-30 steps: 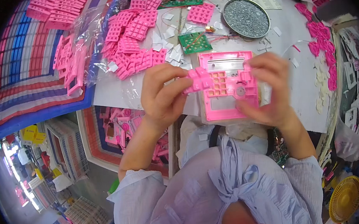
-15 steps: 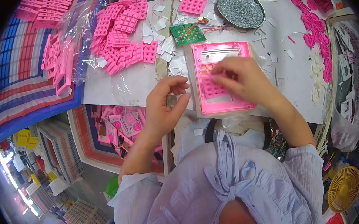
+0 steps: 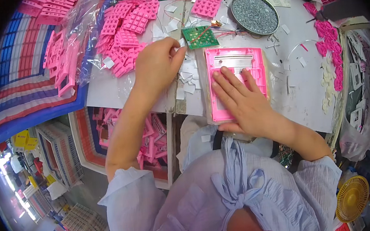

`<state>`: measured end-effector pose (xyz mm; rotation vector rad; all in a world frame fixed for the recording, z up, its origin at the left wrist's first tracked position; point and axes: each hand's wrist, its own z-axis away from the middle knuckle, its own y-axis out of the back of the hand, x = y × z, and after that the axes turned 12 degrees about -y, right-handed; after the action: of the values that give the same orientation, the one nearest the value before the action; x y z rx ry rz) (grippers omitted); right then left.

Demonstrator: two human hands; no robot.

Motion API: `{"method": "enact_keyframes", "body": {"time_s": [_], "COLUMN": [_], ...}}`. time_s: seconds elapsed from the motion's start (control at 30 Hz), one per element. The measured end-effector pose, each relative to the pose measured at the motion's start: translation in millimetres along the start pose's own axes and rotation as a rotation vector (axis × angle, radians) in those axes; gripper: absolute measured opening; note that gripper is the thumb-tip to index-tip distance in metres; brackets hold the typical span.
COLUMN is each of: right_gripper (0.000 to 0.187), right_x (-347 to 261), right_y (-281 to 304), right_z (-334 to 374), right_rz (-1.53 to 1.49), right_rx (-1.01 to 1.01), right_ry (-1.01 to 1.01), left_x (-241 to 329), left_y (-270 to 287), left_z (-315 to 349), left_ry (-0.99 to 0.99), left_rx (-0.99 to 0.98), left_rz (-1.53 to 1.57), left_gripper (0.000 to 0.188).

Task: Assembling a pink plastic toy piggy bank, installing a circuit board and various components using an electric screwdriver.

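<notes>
My right hand [image 3: 245, 105] lies flat, fingers spread, over the pink plastic casing [image 3: 257, 58]. The casing has a silvery window near its far end and rests on a pale pad at the table's front. The keypad area inside it is mostly hidden under my palm and fingers. Further left, my left hand [image 3: 156, 65] is bent in a pinch among small white squares [image 3: 188, 78]. What sits between its fingertips, if anything, cannot be made out. A green circuit board [image 3: 202, 37] with thin wires lies just beyond the casing.
Pink keypads [image 3: 120, 33] are heaped at the far left. A round tin of small metal screws [image 3: 254, 13] stands beyond the casing. Below the table's left side, a drawer holds pink parts [image 3: 154, 138]. Pink loops [image 3: 327, 37] line the right edge, near a dark blurred object [image 3: 343, 8].
My left hand has moved away from the casing, up and left to the white squares. My right hand has gone from fingering the keypad to lying flat. A dark object has appeared at upper right.
</notes>
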<state>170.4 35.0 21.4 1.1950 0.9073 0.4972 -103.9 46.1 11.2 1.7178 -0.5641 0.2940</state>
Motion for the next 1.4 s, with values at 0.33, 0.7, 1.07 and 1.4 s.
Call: {"method": "enact_keyframes", "body": {"time_s": [0.33, 0.7, 1.07, 1.4], "right_gripper": [0.096, 0.027, 0.018, 0.023], "right_x": [1.6, 22.8, 9.7, 15.0], "right_y": [-3.8, 28.0, 51.3, 48.1], "right_z": [-1.8, -38.2, -82.4, -76.3], "right_rz": [0.014, -1.168, -1.571, -1.596], "right_rx": [-0.037, 0.375, 0.122, 0.352], "right_ry": [-0.021, -0.262, -0.158, -0.295], "left_x": [-11.4, 15.6, 47.2, 42.8], "left_y": [-17.8, 17.5, 36.3, 13.4], "left_z": [-36.8, -6.6, 42.7, 45.4], "left_ry": [-0.359, 0.394, 0.015, 0.190], "left_rx": [-0.048, 0.329, 0.493, 0.286], "left_rz": [-0.203, 1.637, 0.839, 1.596], "left_gripper": [0.022, 0.022, 0.045, 0.032]}}
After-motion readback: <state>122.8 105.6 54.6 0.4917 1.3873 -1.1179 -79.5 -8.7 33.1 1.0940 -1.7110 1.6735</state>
